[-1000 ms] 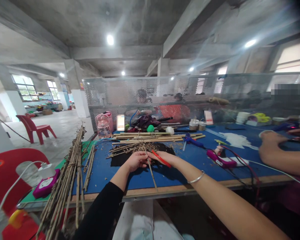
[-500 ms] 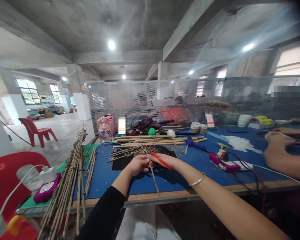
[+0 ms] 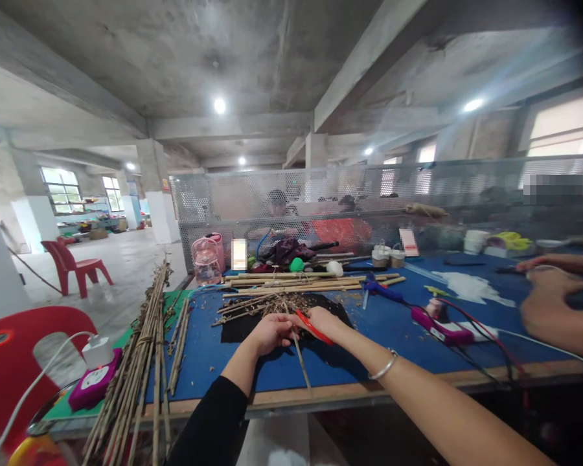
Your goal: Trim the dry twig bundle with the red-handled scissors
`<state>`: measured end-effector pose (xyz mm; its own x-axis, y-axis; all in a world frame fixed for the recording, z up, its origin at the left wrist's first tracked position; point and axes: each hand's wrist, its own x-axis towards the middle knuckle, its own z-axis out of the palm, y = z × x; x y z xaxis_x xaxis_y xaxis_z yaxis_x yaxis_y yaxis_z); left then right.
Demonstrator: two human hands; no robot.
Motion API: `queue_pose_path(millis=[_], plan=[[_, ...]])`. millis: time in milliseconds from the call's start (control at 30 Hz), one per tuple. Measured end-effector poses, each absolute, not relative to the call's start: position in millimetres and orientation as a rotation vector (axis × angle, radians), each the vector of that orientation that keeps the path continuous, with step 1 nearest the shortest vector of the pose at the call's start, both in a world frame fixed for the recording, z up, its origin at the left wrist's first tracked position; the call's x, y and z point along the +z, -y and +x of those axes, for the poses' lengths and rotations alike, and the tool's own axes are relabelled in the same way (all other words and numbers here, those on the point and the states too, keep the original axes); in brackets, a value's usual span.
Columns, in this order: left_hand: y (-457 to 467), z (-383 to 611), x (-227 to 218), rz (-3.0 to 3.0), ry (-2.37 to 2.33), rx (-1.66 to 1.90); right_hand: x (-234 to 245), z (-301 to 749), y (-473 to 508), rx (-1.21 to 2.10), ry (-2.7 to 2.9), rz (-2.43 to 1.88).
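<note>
Left hand (image 3: 269, 333) pinching stick (image 3: 302, 363), right hand (image 3: 324, 320) holding red tool (image 3: 315, 329), stick end at desk (image 3: 383, 349) edge lower centre, room rightward

At middle left we see a red plastic chair (image 3: 75, 268); across the centre, a perforated metal screen (image 3: 388, 202).

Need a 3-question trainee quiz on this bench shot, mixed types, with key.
1. What does the left hand hold?
A) a blue glue gun
B) a thin stick
C) a pink bottle

2. True or false: the right hand holds a red-handled tool.

3. Fill in the colour: behind the hands, the ball just left of the white ball is ____.

Key: 1. B; 2. True; 3. green.
</note>
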<state>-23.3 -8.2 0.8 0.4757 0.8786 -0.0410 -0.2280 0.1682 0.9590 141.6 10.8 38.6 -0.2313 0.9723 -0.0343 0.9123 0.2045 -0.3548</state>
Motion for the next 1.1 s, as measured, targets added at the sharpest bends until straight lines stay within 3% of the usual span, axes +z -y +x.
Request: queue_pose_path(millis=[1100], plan=[[16, -12, 3, 1.233, -0.954, 1.126, 34, 138, 13, 0.327, 2.198, -1.763]])
